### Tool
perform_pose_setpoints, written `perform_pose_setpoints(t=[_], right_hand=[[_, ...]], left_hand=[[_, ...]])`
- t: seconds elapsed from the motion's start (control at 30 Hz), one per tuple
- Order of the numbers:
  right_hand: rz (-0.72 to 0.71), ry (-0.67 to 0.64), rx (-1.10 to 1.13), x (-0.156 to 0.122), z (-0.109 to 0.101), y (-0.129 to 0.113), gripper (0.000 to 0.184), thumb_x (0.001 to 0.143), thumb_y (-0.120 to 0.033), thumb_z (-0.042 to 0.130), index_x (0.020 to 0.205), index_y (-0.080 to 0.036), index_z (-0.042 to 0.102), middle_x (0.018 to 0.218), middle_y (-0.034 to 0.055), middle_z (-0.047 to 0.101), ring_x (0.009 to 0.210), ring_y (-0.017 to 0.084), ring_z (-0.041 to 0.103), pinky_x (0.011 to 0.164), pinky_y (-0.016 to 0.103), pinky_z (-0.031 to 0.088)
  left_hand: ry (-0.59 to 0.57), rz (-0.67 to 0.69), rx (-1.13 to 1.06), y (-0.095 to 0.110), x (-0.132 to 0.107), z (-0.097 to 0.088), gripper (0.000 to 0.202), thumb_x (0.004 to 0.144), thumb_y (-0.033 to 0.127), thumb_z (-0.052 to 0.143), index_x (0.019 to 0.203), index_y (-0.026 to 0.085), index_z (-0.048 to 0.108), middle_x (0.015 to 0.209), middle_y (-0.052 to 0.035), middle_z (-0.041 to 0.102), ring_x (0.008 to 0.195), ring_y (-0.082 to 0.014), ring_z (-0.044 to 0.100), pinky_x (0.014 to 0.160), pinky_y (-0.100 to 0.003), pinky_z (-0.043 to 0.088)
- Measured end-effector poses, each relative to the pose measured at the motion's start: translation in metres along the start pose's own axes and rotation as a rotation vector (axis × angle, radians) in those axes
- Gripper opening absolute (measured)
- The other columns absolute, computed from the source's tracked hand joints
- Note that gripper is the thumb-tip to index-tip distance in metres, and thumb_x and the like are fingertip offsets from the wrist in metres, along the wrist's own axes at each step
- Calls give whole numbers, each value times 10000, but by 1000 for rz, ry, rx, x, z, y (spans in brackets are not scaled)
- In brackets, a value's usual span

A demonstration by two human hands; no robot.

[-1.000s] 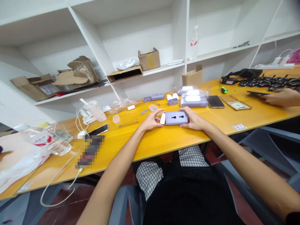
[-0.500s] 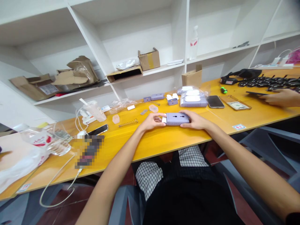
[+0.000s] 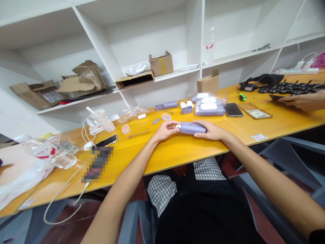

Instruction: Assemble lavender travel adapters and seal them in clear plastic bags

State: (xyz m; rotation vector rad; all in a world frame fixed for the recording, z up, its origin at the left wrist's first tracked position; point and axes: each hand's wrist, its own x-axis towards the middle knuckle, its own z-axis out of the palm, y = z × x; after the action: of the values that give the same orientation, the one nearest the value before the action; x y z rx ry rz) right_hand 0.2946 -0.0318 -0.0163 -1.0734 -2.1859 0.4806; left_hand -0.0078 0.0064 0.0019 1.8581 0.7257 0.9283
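Between my hands, a purple plastic housing (image 3: 191, 128) with rows of small holes along its side is held just over the table. My right hand (image 3: 209, 129) is closed round its right end. At the left end, my left hand (image 3: 167, 130) pinches a white piece (image 3: 178, 126) that sits against the housing's opening; whether it is inside cannot be seen. Left of my hands lie a coil spring (image 3: 139, 133), two translucent caps, one of them a pinkish cap (image 3: 125, 128), and small grey plates (image 3: 155, 121).
Behind my hands lie more purple housings (image 3: 209, 112) with white parts and plastic wrap. A phone (image 3: 233, 110), a clear case (image 3: 256, 111) and a green screwdriver (image 3: 242, 97) are to the right. Another person's hand (image 3: 304, 101) holds a dark flat object. Bottles and cables crowd the left.
The purple housing has been tilted, so its perforated side now faces me more and its slotted top less. The other person's hand at right has moved.
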Motion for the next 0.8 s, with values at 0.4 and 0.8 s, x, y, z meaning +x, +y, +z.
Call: perform_pose_setpoints(t=[0.4,0.8], right_hand=[[4,-12,-6,0,0,2,774,842,-681,697,1481,-266,557,1466,128,617,1311,388,602,1135,596,465],[16,-15,-3,1,0,2,796,853,-691,685,1505,-264,526,1484,136,602,1330,386,590,1148,603,454]], left_hand=[[29,-84,-135,-5,-1,2,680,662,469,949,1210,109,767,1185,-174,767,1057,-288,723,1064,-487,497],[-33,-128,-279,-6,-4,0,636,768,329,898,1342,145,696,1357,-195,691,1176,-319,704,1131,-587,463]])
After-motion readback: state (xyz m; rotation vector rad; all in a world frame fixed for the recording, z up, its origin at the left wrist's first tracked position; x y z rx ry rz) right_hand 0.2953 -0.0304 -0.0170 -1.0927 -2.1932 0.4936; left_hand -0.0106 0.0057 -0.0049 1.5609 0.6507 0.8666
